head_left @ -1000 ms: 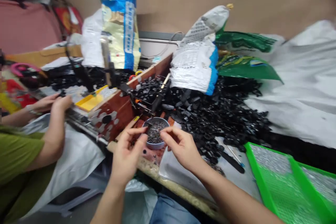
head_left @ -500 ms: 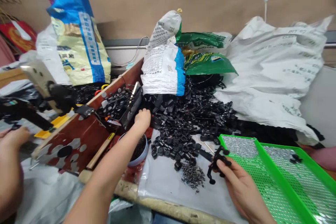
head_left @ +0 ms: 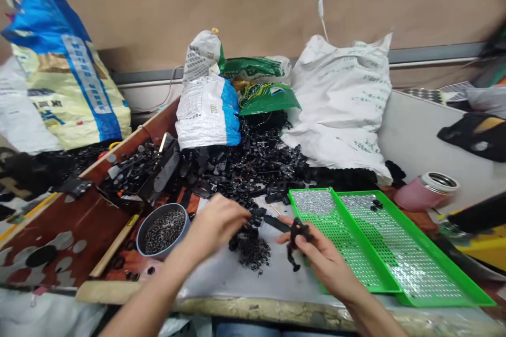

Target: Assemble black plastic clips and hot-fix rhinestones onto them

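My left hand (head_left: 219,221) is blurred with motion, its fingertips at a few black plastic pieces (head_left: 256,215) above a small pile of dark moulded bits (head_left: 251,251) on a plastic sheet. Whether it grips them is hard to tell. My right hand (head_left: 320,258) pinches a branched black plastic sprue (head_left: 297,234) at the edge of a green perforated tray (head_left: 356,242). To the left of my left wrist stands a grey bowl (head_left: 162,231) filled with tiny dark parts.
A large heap of black plastic parts (head_left: 253,168) lies behind my hands, backed by white woven sacks (head_left: 340,110) and a blue-and-yellow sack (head_left: 67,73). A reddish-brown board (head_left: 75,237) lies at the left. A pink flask (head_left: 427,191) stands at the right.
The view has turned right, so the scene sits further left. My left hand has left the heap behind the bowl and come to the small pile. My right hand still holds the sprue.
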Demonstrator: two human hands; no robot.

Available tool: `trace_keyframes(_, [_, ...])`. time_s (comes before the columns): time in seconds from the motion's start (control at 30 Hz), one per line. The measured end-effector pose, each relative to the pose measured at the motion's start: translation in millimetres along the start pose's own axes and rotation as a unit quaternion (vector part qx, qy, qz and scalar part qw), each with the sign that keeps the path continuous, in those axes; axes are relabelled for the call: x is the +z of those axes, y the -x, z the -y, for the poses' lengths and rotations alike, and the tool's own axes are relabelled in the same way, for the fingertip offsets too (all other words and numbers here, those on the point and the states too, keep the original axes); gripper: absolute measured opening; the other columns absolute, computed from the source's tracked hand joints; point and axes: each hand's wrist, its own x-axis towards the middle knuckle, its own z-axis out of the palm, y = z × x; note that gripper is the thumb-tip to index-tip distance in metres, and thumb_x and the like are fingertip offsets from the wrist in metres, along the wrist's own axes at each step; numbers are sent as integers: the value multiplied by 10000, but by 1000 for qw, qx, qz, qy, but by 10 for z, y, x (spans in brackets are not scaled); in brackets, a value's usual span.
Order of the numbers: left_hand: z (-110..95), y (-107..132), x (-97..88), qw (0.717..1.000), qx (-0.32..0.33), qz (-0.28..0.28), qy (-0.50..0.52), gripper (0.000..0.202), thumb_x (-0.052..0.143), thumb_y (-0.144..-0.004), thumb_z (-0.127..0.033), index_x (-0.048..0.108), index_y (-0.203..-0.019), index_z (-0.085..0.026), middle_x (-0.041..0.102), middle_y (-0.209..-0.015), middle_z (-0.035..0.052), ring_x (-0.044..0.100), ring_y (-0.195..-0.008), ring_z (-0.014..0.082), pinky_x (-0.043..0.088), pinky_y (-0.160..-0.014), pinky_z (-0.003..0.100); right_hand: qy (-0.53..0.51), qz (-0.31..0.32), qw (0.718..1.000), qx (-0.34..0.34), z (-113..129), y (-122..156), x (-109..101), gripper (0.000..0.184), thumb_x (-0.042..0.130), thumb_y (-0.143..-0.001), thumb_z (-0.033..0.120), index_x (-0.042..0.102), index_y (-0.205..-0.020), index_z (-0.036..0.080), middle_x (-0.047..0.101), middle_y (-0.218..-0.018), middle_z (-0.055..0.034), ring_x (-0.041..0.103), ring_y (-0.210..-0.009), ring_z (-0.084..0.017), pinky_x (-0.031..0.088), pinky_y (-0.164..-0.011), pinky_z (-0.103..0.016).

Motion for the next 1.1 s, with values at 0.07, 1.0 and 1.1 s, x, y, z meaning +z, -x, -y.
trace_keyframes(0.07, [-341,169,222,987,38,-12,159,184,606,-961,-257,728,-1097,-273,785,-982,47,684,-905,194,521,-858,329,-44,59,997,-15,26,21,119,334,573,-962,508,680,-1115,230,748,-1031,-89,705,-938,-214,576,-849,-345])
trace_keyframes(1.0, [-861,333,807,553,-367,-51,746,621,945,-618,-420,680,-1131,-193,782,-974,73,739,-735,169,584,-635,245,52,50,996,43,349,-150,-221,237,760,-796,364,651,-925,197,634,-716,14,554,-613,-105,447,-572,-245])
trace_keyframes(1.1, [-872,305,821,548,-367,-39,751,618,945,-615,-426,679,-1124,-195,786,-936,62,743,-712,168,586,-633,239,30,68,995,65,382,-193,-188,262,773,-785,396,648,-900,198,607,-676,31,527,-571,-92,448,-547,-244])
